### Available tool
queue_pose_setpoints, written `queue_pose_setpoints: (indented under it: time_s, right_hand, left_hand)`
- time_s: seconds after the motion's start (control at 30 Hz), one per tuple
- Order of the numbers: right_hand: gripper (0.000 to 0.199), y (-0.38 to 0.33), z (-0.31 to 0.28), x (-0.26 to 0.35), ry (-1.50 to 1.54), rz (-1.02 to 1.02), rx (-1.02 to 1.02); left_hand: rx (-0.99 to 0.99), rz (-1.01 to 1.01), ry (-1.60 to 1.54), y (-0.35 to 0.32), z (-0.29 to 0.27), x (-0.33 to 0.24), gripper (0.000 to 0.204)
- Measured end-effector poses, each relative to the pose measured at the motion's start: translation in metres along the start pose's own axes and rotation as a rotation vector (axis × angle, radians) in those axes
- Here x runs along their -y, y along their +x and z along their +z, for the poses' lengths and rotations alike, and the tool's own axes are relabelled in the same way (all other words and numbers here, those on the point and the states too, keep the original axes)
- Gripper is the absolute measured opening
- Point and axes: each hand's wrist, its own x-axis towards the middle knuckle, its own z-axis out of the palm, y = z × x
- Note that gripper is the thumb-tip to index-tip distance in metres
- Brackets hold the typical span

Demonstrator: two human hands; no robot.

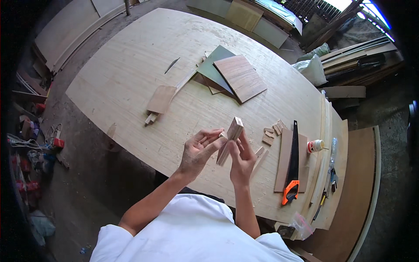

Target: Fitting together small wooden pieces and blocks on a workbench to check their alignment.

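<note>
My right hand [242,160] grips a thick plywood block [235,127] with layered edges, held tilted above the near part of the table. Close to its left side, my left hand [197,150] pinches a small pale piece [224,134], apparently wood, at or against the block. Fingers partly hide that piece, so I cannot tell whether the two touch. Just right of my right hand lie several small wood offcuts [269,136] and a thin wood strip [259,159].
A handsaw [291,183] with an orange handle rests on a flat board [283,159], beside a white-and-red glue bottle [315,146]. Long strips [321,153] line the table's right edge. Farther back are stacked panels [241,78] and a paddle-shaped wood piece [161,99] on the plywood tabletop [131,56].
</note>
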Motion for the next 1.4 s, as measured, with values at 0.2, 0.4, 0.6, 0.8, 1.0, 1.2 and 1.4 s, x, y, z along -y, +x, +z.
queue_pose_setpoints:
  time_s: [0.2, 0.4, 0.6, 0.8, 1.0, 1.2, 1.4]
  right_hand:
    - [0.062, -0.003, 0.009, 0.013, 0.024, 0.023, 0.027]
    - [0.063, 0.013, -0.004, -0.009, 0.045, 0.229, 0.007]
    - [0.063, 0.013, -0.011, -0.010, 0.011, 0.170, -0.020]
    - [0.061, -0.001, 0.000, 0.006, 0.034, -0.034, 0.005]
    - [0.061, 0.002, -0.004, -0.001, -0.041, 0.092, -0.002]
    - [0.062, 0.009, -0.015, -0.017, -0.030, 0.171, -0.033]
    - [0.063, 0.000, -0.010, -0.005, 0.005, 0.025, 0.006]
  left_hand:
    - [0.012, 0.057, 0.039, 0.000, -0.002, -0.002, 0.035]
    - [0.015, 0.049, 0.029, -0.002, -0.005, 0.003, 0.037]
    - [0.023, 0.038, 0.043, -0.003, 0.004, -0.002, 0.036]
    - [0.022, 0.030, 0.018, 0.000, 0.000, 0.001, 0.035]
    - [0.006, -0.029, 0.028, 0.004, -0.002, 0.000, 0.033]
    - [0.053, -0.007, 0.052, -0.002, -0.001, 0.002, 0.030]
    - [0.056, 0.000, -0.006, -0.002, -0.001, -0.001, 0.033]
